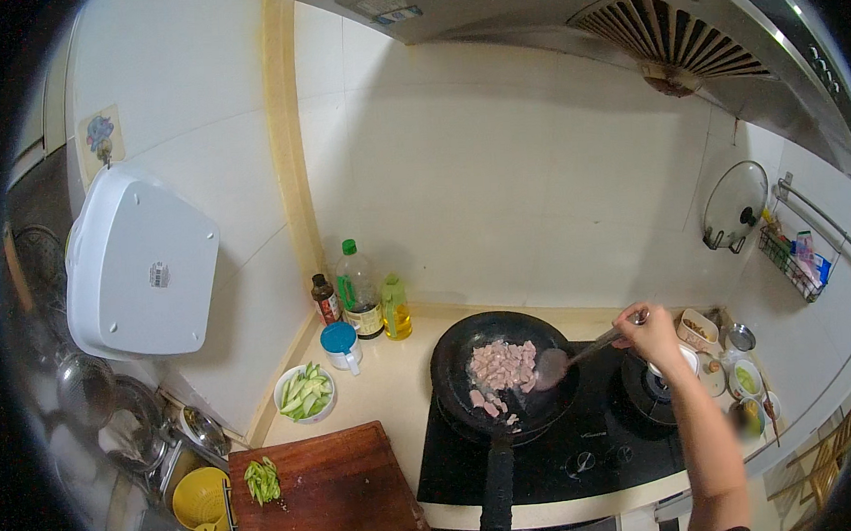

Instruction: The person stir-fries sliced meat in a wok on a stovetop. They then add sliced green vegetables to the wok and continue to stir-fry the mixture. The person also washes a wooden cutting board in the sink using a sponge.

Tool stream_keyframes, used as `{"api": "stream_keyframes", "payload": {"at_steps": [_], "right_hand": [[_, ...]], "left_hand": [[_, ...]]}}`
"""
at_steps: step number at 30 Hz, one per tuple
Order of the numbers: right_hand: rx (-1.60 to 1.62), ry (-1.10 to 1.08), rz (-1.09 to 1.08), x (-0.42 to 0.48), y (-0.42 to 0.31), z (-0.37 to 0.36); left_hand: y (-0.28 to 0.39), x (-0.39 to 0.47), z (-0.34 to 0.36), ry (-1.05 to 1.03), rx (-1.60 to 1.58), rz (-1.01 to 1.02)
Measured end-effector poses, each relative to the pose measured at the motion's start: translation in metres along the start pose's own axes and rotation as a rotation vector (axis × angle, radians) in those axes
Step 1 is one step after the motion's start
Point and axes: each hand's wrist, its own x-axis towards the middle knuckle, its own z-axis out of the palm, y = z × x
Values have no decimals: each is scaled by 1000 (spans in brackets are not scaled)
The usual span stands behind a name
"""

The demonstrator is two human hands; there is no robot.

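Observation:
My right hand (643,334) is closed around the upper end of a metal spatula (600,345). The spatula's blurred blade rests in or just over a black wok (467,409), at the right side of a heap of pale pink meat pieces (505,365). A few pieces lie apart, lower in the wok. The wok sits on the left burner of a black gas cooktop (541,467), its handle pointing towards me. My left hand is out of view.
Left of the cooktop lie a wooden cutting board (328,490) with sliced green vegetable (262,480), a bowl of green slices (306,393), a blue-lidded container (341,346) and bottles (359,297). Small bowls (745,380) stand at right. A range hood (528,12) hangs overhead.

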Motion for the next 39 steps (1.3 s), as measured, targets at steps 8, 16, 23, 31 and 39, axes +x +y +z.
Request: {"api": "stream_keyframes", "payload": {"at_steps": [8, 16, 23, 31, 39], "right_hand": [[115, -349, -109, 0, 32, 17], [-177, -509, -635, -34, 13, 50], [-495, -849, -882, -105, -72, 5], [-473, -481, -843, -62, 2, 52], [-569, -837, -792, -109, -82, 0]], "left_hand": [[-4, -6, 1, 19, 9, 27], [-8, -12, 3, 24, 47, 78], [-7, -18, 17, 52, -524, -54], [1, -1, 16, -23, -12, -101], [-8, -37, 27, 221, -504, -116]]}}
